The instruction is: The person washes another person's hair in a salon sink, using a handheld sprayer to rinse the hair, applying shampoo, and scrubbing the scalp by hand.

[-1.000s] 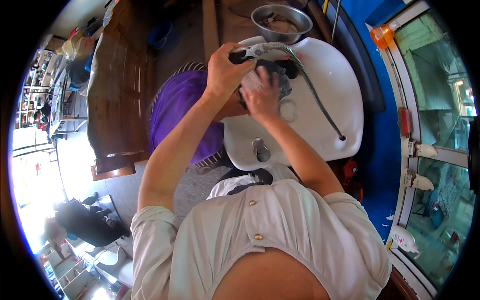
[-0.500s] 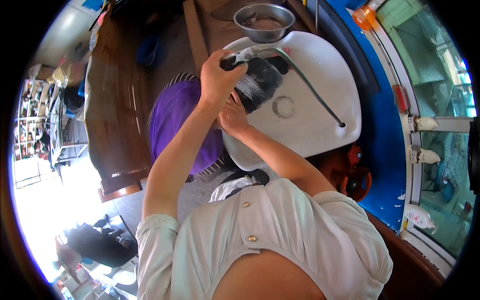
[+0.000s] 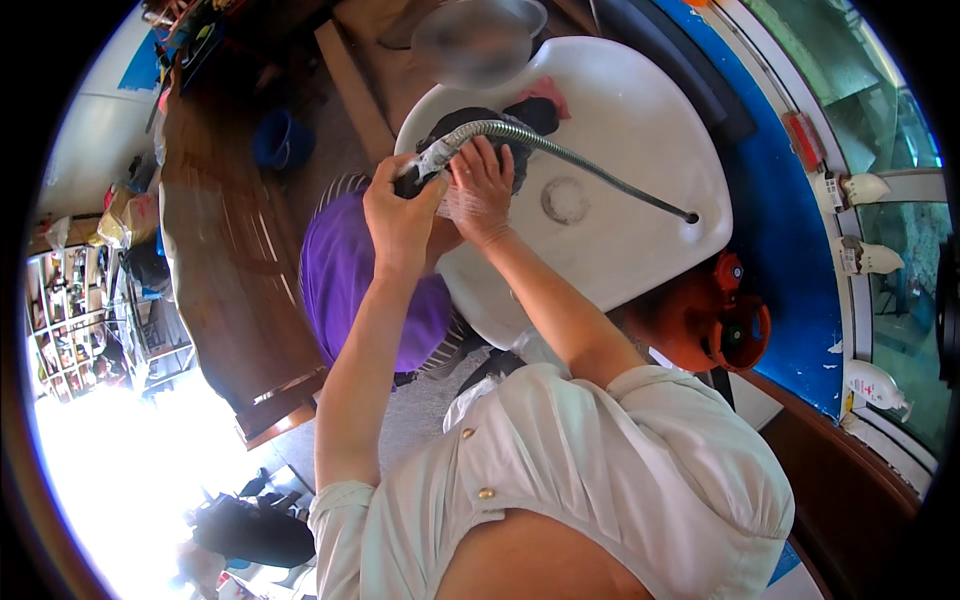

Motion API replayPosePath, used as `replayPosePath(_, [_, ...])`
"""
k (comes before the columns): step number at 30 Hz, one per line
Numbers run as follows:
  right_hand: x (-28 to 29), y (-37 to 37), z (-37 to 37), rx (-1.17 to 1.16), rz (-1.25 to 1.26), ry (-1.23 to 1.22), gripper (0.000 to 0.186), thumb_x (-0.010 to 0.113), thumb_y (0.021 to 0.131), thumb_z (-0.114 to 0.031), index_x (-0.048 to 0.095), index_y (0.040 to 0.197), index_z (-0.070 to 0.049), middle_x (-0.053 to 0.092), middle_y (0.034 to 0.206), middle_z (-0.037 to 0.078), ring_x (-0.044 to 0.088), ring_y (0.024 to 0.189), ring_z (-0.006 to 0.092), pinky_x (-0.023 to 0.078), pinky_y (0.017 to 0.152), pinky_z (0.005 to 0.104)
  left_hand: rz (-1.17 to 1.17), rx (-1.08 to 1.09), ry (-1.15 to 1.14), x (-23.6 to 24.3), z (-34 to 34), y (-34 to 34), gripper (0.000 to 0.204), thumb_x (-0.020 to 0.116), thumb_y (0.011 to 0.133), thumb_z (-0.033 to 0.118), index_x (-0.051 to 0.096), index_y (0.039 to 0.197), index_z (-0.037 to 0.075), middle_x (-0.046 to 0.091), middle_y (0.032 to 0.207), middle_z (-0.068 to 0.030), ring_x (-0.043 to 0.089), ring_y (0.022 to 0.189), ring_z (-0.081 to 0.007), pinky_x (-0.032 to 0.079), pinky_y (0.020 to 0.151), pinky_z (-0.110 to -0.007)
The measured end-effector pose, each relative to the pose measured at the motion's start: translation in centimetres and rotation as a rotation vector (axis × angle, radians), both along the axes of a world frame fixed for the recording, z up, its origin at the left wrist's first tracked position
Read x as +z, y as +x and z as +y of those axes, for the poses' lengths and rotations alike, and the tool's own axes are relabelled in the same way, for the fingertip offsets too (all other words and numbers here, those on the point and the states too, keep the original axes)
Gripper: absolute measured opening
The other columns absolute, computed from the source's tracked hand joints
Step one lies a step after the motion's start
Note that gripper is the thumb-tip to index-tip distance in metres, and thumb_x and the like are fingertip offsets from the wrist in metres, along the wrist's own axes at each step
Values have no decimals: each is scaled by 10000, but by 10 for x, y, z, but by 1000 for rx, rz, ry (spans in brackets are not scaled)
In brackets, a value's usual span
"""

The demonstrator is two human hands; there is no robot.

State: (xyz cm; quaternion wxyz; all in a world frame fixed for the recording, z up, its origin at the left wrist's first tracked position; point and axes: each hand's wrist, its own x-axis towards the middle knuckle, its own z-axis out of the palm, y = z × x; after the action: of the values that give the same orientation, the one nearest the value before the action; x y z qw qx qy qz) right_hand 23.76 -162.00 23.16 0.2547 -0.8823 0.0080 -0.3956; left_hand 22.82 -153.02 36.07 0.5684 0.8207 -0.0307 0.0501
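Observation:
My left hand [image 3: 400, 220] is closed round a shower head [image 3: 428, 168], raised over the white wash basin [image 3: 650, 110]. From it a ribbed metal hose [image 3: 600, 168] arches to a hole at the basin's right side. My right hand [image 3: 482, 195], fingers outstretched, lies on the wet dark hair [image 3: 519, 168] of a person bent over the basin's left rim. Below the shower head, water streams across the back of the head and neck. The person's purple top [image 3: 350, 265] has striped edging. Their face is hidden.
A blurred metal bowl [image 3: 472, 45] sits beyond the basin. Pinkish-red cloth [image 3: 547, 95] lies inside its far edge, and a drain [image 3: 566, 201] marks its middle. A blue bucket [image 3: 283, 140] stands far left. A red gas cylinder [image 3: 738, 330] is beneath the basin's right side.
My right hand has moved up from beside the neck onto the wet hair, its fingers now showing. My left hand keeps hold of the shower head. The whole view has shifted and turned slightly.

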Motion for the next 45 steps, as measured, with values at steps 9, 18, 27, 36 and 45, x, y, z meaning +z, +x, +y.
replayPosePath(9, [-51, 36, -38, 167, 38, 1505, 534, 239, 984, -427, 521, 1207, -32, 541, 1218, 131, 501, 1137, 291, 355, 1003, 424, 108, 46, -70, -8, -10, 1, 305, 686, 697, 112, 595, 959, -15, 601, 823, -51, 538, 784, -120, 438, 735, -257])
replayPosePath(18, [-43, 19, -36, 493, 219, 2498, 364, 364, 926, -261, 468, 1195, -39, 545, 1146, 116, 566, 1010, 250, 465, 888, 396, 23, 50, -33, -3, -31, 11, 230, 706, 738, 51, 592, 930, -4, 562, 808, 9, 497, 745, -63, 413, 694, -199])
replayPosePath(27, [-25, -1, -53, -2, 578, 1993, 228, 401, 872, -82, 433, 1091, -32, 509, 958, 84, 503, 875, 163, 461, 722, 303, -21, 23, -2, -19, -60, 34, 279, 705, 707, 102, 597, 937, -11, 595, 796, -28, 527, 724, -96, 436, 696, -236])
replayPosePath(36, [-48, 15, -62, 231, 441, 1984, 224, 498, 867, -158, 523, 1055, -39, 481, 1038, 126, 484, 954, 214, 417, 857, 334, -1, 50, -70, -30, -71, 51, 305, 720, 695, 137, 605, 935, -10, 606, 822, -44, 546, 761, -107, 446, 727, -252])
replayPosePath(45, [-27, 21, -70, 180, 457, 1581, 306, 450, 878, -213, 508, 1067, 20, 558, 994, 236, 520, 965, 352, 396, 843, 403, 15, 99, -80, -33, -73, 62, 305, 715, 688, 129, 612, 943, -4, 613, 812, -41, 548, 755, -108, 443, 727, -251])
